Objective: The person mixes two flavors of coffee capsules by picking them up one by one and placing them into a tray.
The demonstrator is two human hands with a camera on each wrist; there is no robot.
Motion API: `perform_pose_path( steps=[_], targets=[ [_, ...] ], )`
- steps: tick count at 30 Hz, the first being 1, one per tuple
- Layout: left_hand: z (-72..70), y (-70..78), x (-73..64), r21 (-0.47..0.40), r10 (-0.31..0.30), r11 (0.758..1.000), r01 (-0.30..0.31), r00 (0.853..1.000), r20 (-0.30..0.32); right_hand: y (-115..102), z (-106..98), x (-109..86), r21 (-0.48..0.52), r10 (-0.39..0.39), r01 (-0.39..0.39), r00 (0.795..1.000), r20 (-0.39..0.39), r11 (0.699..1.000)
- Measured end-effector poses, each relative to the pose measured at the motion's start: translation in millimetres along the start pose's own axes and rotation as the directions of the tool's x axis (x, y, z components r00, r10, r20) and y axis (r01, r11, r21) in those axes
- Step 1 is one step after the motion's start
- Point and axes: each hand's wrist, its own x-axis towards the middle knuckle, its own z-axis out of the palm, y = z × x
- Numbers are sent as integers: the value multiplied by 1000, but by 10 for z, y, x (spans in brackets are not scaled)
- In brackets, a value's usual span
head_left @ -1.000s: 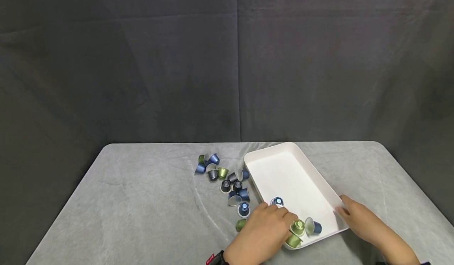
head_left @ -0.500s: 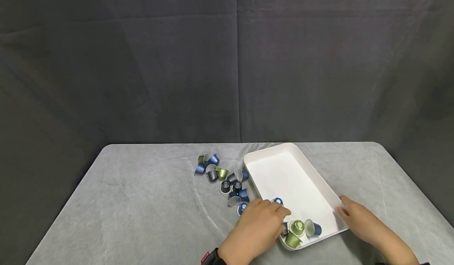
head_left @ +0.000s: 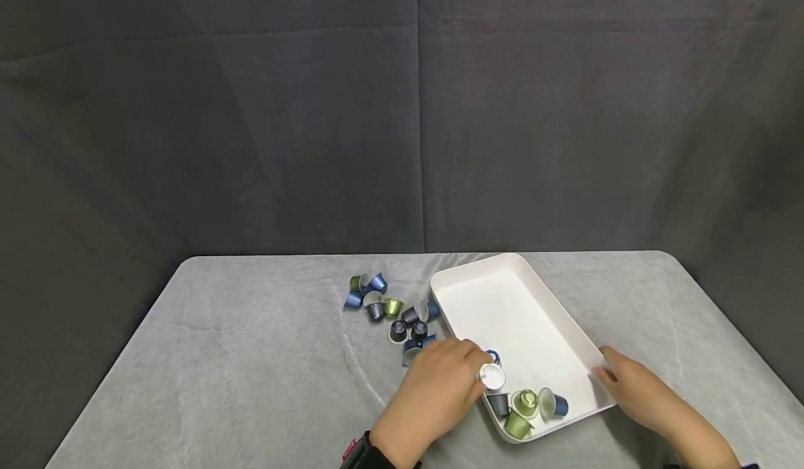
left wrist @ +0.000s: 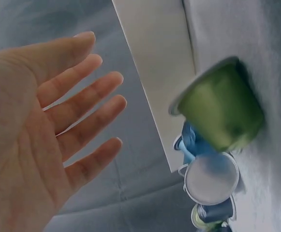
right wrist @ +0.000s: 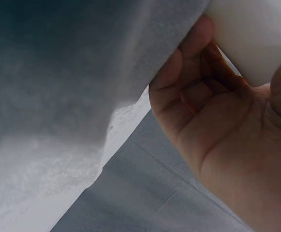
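Observation:
My left hand is over the left rim of the white tray. In the left wrist view its fingers are spread with nothing between them. A coffee capsule with a white lid is right below the fingertips, at the tray's left side. A green capsule lies close to this hand. Inside the tray are a dark capsule, two green capsules and a blue capsule; another blue capsule shows partly behind the white lid. My right hand grips the tray's right side, thumb over the rim.
Several blue, dark and green capsules lie in a loose cluster on the grey tabletop, left of the tray. A dark cloth hangs behind the table's back edge.
My left hand has moved left and back from the tray's front corner, uncovering the dark capsule inside. The white-lidded capsule has come into view. The right hand and the tray have barely moved.

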Motion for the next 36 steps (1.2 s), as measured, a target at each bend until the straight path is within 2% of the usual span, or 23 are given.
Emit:
perform_pose_path(
  steps=[5, 10, 15, 21, 26, 36],
  targets=[
    [-74, -145, -16, -54, -74, 995, 78, 994, 78, 14, 9, 0, 2, -11, 11, 1000, -13, 1000],
    [-120, -320, -49, -105, -141, 983, 150, 986, 87, 35, 10, 0, 1, -14, 14, 1000, -4, 1000],
    [-132, -428, -69, -140, -192, 968, 207, 975, 114, 35, 6, 15, -4, -7, 7, 1000, 2, 1000],
    [-129, -481, -100, -113, -257, 955, 275, 955, 151, 24, 7, 19, -2, -17, 17, 1000, -12, 1000],
    [-118, -504, -147, -77, -320, 940, 333, 936, 146, 14, 7, 17, -6, -8, 8, 1000, -6, 1000],
    [-41, -552, -182, -35, -359, 930, 365, 927, 110, 22, 19, 14, 2, -6, 6, 1000, -6, 1000]
  ],
)
